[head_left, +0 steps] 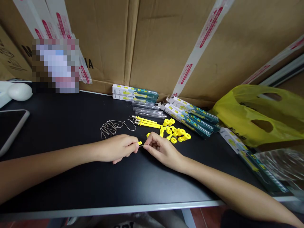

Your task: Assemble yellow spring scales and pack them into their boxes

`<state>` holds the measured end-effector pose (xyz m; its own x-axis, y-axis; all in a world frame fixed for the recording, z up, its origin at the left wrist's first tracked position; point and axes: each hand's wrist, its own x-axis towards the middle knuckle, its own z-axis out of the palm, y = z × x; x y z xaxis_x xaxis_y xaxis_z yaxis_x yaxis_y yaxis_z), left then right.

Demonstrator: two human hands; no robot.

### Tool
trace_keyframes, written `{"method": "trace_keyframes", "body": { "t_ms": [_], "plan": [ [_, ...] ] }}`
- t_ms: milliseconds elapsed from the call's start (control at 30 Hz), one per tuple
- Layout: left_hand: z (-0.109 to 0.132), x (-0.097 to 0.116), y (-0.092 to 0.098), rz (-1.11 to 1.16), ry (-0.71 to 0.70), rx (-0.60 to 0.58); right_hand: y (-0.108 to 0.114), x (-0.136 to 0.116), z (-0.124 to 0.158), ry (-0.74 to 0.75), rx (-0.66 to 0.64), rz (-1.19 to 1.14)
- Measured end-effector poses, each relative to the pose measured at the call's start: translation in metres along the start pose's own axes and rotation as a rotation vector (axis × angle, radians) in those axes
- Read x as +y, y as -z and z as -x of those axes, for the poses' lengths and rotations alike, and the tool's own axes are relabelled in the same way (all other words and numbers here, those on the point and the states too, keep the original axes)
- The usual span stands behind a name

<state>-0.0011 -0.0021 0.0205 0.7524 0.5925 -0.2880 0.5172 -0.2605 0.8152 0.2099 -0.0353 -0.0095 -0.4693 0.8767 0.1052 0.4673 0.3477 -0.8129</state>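
Note:
My left hand (122, 148) is closed on a small yellow part (140, 143), whose tip sticks out past the thumb. Close on its right, my right hand (161, 148) pinches a thin metal wire (143, 145) that runs between the two hands. Bent wire hooks (111, 127) lie behind my left hand, with a single hook (130, 125) beside them. Yellow rods with metal ends (147, 122) lie beyond my hands. Several yellow caps and rings (180, 132) are scattered behind my right hand. Clear tubes (149, 112) rest farther back.
Printed boxes (135, 92) are stacked at the back, with more boxes (190, 117) right of them and another (254, 161) at the right edge. A yellow plastic bag (256, 110) stands at the right. A tablet-like device (11, 128) lies left. Cardboard (161, 47) rises behind the black table (114, 186).

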Motion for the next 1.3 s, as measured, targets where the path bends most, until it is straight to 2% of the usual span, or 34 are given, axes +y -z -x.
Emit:
{"method": "trace_keyframes", "body": {
  "t_ms": [233,500,833,1067,1300],
  "plan": [
    [0.003,0.005,-0.004,-0.138,0.000,0.056,0.001,0.000,0.001,0.013,-0.005,0.038],
    [0.004,0.009,-0.003,-0.227,-0.039,0.084,0.007,-0.007,-0.002,0.061,-0.061,0.260],
    [0.002,0.004,-0.003,-0.112,-0.003,0.059,0.008,-0.007,-0.002,0.047,-0.108,0.256],
    [0.000,-0.002,-0.002,0.019,-0.011,0.000,0.010,-0.011,-0.001,0.125,-0.132,0.316],
    [-0.002,-0.001,-0.003,0.050,-0.009,0.022,0.009,-0.007,-0.001,0.106,-0.071,0.188]
  ]
}}
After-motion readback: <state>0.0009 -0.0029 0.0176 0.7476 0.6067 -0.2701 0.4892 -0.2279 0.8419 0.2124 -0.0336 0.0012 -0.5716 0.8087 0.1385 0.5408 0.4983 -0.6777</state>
